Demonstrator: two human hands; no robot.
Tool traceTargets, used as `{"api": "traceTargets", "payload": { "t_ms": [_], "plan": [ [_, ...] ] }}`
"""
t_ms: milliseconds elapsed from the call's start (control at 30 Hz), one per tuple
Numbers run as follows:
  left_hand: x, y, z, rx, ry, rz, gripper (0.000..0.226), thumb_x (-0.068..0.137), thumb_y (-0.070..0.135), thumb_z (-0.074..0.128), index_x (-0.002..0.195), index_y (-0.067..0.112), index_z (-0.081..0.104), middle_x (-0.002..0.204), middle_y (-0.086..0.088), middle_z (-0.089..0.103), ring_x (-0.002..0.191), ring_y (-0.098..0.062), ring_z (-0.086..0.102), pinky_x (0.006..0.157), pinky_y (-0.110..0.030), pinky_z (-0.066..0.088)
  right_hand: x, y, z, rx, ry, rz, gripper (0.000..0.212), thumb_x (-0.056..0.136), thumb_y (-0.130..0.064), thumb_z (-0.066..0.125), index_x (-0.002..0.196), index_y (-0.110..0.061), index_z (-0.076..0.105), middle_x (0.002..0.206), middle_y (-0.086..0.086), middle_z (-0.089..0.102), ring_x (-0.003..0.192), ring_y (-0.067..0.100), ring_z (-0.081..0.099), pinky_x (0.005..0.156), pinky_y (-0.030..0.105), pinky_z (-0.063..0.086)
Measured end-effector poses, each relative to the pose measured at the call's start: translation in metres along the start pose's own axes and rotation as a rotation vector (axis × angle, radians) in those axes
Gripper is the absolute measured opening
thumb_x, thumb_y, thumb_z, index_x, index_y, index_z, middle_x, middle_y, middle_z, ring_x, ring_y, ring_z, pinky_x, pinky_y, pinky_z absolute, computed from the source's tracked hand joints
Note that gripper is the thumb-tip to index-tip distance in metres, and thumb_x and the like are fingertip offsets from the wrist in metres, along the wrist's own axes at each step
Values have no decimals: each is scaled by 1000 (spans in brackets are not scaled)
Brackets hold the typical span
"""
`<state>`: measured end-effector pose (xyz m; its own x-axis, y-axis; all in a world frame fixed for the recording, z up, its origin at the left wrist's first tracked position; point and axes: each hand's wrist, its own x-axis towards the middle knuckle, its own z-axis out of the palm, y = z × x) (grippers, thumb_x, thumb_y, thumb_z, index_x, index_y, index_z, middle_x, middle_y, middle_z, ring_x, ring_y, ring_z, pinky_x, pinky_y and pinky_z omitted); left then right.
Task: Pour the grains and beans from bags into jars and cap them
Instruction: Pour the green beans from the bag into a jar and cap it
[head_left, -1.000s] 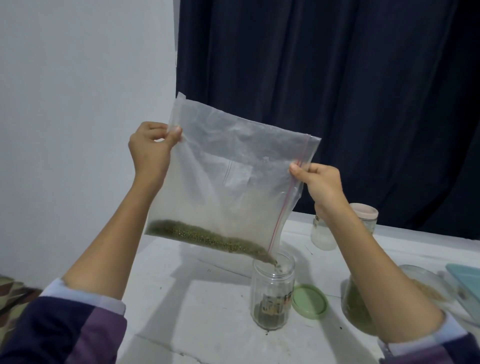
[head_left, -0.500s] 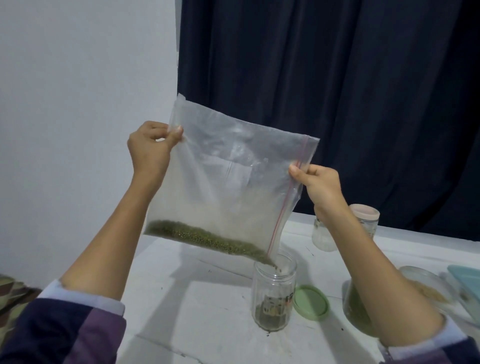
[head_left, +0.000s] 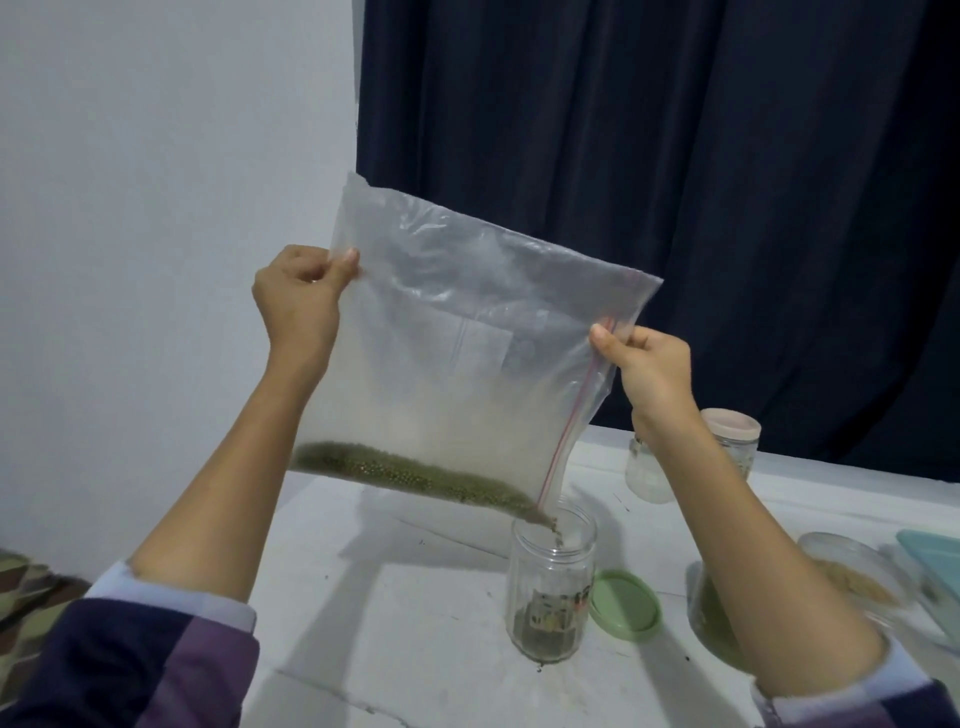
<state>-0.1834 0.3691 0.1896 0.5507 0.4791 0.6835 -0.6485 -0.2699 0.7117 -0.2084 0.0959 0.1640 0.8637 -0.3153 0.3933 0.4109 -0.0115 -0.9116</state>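
Note:
I hold a clear zip bag (head_left: 457, 353) up over the white table (head_left: 415, 623). My left hand (head_left: 298, 299) pinches its upper left edge, and my right hand (head_left: 649, 364) pinches the red zip strip on the right. Green beans (head_left: 410, 470) lie along the bag's tilted lower edge and trickle from its low corner into an open glass jar (head_left: 551, 587). A shallow layer of beans covers the jar's bottom. Its green lid (head_left: 626, 605) lies flat on the table just to the right.
A capped jar with a pink lid (head_left: 730, 431) stands at the back right beside a pale jar (head_left: 647, 473). A container of green beans (head_left: 717, 623) sits behind my right forearm, next to a bowl of tan grains (head_left: 847, 571) and a teal tray (head_left: 932, 556).
The bean layer in the bag has slid a little further toward the low corner. Both hands keep the same hold.

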Motion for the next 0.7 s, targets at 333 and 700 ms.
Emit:
{"api": "traceTargets", "payload": {
  "t_ms": [333,700],
  "plan": [
    [1,-1,-3,7,21,-15,14,84,23,70,80,11,73,82,11,60,79,1,58,85,-22,48,-1,-1,1,-6,-8,18,11,88,-11,66,86,-1,70,79,0,69,61,-4,63,50,2,42],
    [-1,0,-3,11,11,-9,15,85,23,70,81,9,73,82,10,60,79,-1,58,80,-18,46,-1,0,3,1,4,17,13,88,-11,66,80,-2,68,79,2,68,60,-4,62,50,2,42]
  ]
}}
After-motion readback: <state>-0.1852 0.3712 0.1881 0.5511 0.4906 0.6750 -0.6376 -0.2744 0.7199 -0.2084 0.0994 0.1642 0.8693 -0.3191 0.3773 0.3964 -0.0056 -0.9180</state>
